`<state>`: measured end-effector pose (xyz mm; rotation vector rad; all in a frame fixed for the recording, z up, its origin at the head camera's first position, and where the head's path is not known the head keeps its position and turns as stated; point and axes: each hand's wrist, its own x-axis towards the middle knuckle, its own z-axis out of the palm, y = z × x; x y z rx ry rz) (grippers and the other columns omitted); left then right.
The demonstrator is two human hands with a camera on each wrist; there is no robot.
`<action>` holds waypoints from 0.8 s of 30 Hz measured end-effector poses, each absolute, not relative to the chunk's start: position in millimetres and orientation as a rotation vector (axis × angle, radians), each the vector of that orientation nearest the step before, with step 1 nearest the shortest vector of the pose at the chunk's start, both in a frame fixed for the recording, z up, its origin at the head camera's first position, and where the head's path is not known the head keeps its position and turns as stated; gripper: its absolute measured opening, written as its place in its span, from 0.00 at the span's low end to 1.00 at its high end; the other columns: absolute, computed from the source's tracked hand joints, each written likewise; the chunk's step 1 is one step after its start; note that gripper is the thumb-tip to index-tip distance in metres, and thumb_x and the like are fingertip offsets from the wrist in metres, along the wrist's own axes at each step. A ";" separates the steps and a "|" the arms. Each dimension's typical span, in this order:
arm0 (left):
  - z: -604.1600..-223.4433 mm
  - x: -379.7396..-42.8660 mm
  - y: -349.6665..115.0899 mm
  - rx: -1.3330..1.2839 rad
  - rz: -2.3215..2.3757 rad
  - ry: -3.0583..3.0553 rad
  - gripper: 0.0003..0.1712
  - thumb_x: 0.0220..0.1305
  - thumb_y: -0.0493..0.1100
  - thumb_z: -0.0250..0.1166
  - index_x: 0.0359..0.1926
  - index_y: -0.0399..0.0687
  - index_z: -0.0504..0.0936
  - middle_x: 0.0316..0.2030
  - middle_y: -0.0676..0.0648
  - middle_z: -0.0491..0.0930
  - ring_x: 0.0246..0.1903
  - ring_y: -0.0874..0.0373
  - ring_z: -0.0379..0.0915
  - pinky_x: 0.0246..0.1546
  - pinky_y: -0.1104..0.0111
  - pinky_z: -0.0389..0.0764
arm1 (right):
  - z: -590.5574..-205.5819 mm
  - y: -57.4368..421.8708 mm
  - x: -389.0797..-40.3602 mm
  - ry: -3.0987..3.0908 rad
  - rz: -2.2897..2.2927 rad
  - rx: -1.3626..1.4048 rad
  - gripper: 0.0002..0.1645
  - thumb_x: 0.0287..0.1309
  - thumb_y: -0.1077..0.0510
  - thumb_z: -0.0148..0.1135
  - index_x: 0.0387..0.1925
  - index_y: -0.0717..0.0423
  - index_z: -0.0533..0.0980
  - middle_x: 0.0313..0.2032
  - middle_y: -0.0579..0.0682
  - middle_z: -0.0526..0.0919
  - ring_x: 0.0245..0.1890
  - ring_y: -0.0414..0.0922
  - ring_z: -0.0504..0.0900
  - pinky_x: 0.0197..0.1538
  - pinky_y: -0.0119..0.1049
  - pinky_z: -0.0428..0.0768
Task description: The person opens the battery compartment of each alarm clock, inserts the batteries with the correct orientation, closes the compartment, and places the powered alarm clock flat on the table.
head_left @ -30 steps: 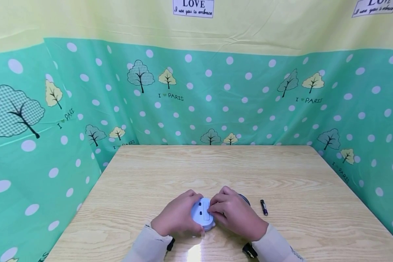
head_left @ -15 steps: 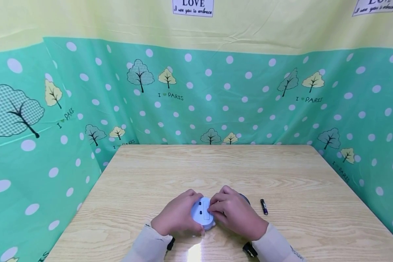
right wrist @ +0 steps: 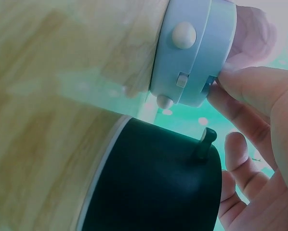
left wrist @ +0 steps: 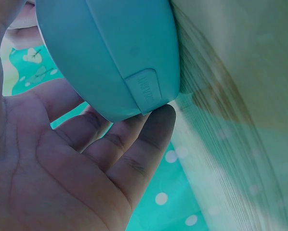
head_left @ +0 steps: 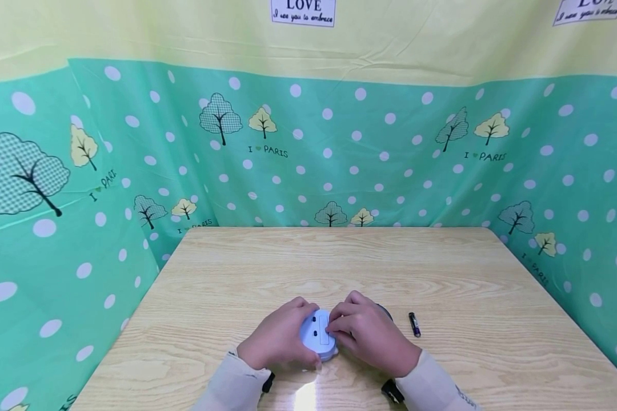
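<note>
A light blue, rounded clock (head_left: 316, 335) lies face down on the table, its back up with two black knobs and a rectangular battery cover (head_left: 324, 330). My left hand (head_left: 283, 337) holds it from the left, thumb at the near edge and fingers at the far edge; the left wrist view shows the clock's side (left wrist: 120, 57) between them. With thumb and forefinger, my right hand (head_left: 367, 331) pinches at the cover's right edge. In the right wrist view those fingertips meet at a dark notch in the clock's rim, and white round knobs (right wrist: 184, 35) stick out of its side.
A dark round object (right wrist: 158, 183) with a pale rim and a small peg stands close by my right hand, mostly hidden behind it in the head view. One small battery (head_left: 414, 324) lies further right on the wooden table (head_left: 308, 257). A patterned green cloth (head_left: 339, 148) hangs around the table.
</note>
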<state>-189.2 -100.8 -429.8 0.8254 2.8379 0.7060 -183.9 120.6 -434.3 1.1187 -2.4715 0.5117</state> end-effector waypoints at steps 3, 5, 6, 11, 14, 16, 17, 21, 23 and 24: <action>-430.0 -188.6 -100.9 0.831 0.711 2.844 0.56 0.25 0.61 0.80 0.61 0.50 0.72 0.46 0.58 0.71 0.39 0.66 0.68 0.42 0.72 0.73 | -434.6 120.5 -184.0 -2.468 0.515 1.119 0.04 0.52 0.52 0.70 0.31 0.38 0.85 0.37 0.30 0.80 0.37 0.32 0.66 0.36 0.24 0.71; -430.1 -188.5 -100.9 0.833 0.715 2.847 0.56 0.24 0.61 0.81 0.61 0.50 0.73 0.46 0.58 0.72 0.39 0.66 0.69 0.41 0.72 0.73 | -434.7 120.5 -184.0 -2.469 0.512 1.118 0.04 0.52 0.52 0.70 0.31 0.38 0.85 0.37 0.31 0.80 0.37 0.32 0.66 0.36 0.24 0.72; -430.1 -188.4 -101.0 0.832 0.716 2.847 0.56 0.24 0.61 0.81 0.61 0.50 0.73 0.46 0.58 0.72 0.39 0.66 0.69 0.42 0.72 0.73 | -434.7 120.5 -184.0 -2.474 0.508 1.115 0.04 0.52 0.52 0.70 0.31 0.38 0.85 0.37 0.30 0.80 0.37 0.32 0.66 0.36 0.24 0.72; -429.6 -188.4 -100.9 0.818 0.721 2.832 0.56 0.25 0.62 0.80 0.61 0.50 0.72 0.47 0.58 0.71 0.40 0.66 0.69 0.43 0.72 0.73 | -434.7 120.7 -184.2 -2.486 0.504 1.115 0.04 0.52 0.52 0.70 0.32 0.38 0.86 0.37 0.31 0.80 0.37 0.33 0.66 0.37 0.25 0.72; -429.4 -188.1 -100.8 0.817 0.722 2.826 0.56 0.26 0.62 0.80 0.61 0.51 0.72 0.47 0.58 0.71 0.40 0.67 0.68 0.43 0.72 0.73 | -434.5 120.6 -184.1 -2.494 0.502 1.112 0.04 0.52 0.52 0.70 0.32 0.37 0.85 0.37 0.31 0.80 0.37 0.33 0.66 0.37 0.25 0.72; -429.3 -187.9 -100.8 0.823 0.722 2.829 0.55 0.26 0.62 0.80 0.61 0.50 0.72 0.47 0.58 0.71 0.40 0.67 0.68 0.43 0.72 0.73 | -434.3 120.4 -183.6 -2.497 0.499 1.110 0.04 0.52 0.51 0.70 0.32 0.37 0.85 0.37 0.30 0.80 0.37 0.32 0.66 0.36 0.25 0.72; -429.2 -187.7 -100.8 0.827 0.722 2.832 0.55 0.26 0.61 0.80 0.61 0.50 0.73 0.47 0.58 0.71 0.40 0.67 0.68 0.43 0.72 0.73 | -434.3 120.4 -183.4 -2.495 0.500 1.109 0.04 0.52 0.51 0.70 0.32 0.38 0.85 0.37 0.30 0.80 0.37 0.32 0.66 0.36 0.25 0.72; -429.0 -187.5 -101.1 0.838 0.731 2.838 0.55 0.25 0.61 0.80 0.60 0.49 0.73 0.46 0.58 0.71 0.40 0.66 0.69 0.42 0.72 0.73 | -434.3 119.5 -182.7 -2.480 0.496 1.102 0.03 0.52 0.51 0.70 0.31 0.38 0.85 0.36 0.31 0.80 0.36 0.33 0.66 0.36 0.25 0.72; -429.3 -187.6 -101.5 0.836 0.738 2.834 0.55 0.25 0.61 0.81 0.60 0.49 0.73 0.47 0.58 0.71 0.40 0.66 0.69 0.42 0.72 0.73 | -434.4 118.5 -182.4 -2.470 0.483 1.096 0.03 0.52 0.51 0.70 0.31 0.39 0.85 0.36 0.32 0.80 0.36 0.34 0.67 0.36 0.25 0.72; -430.0 -187.8 -101.7 0.834 0.739 2.836 0.55 0.25 0.61 0.81 0.60 0.50 0.73 0.47 0.58 0.71 0.40 0.66 0.69 0.42 0.71 0.73 | -434.2 117.8 -182.3 -2.469 0.470 1.092 0.02 0.52 0.51 0.70 0.31 0.39 0.85 0.36 0.32 0.81 0.36 0.34 0.67 0.36 0.26 0.72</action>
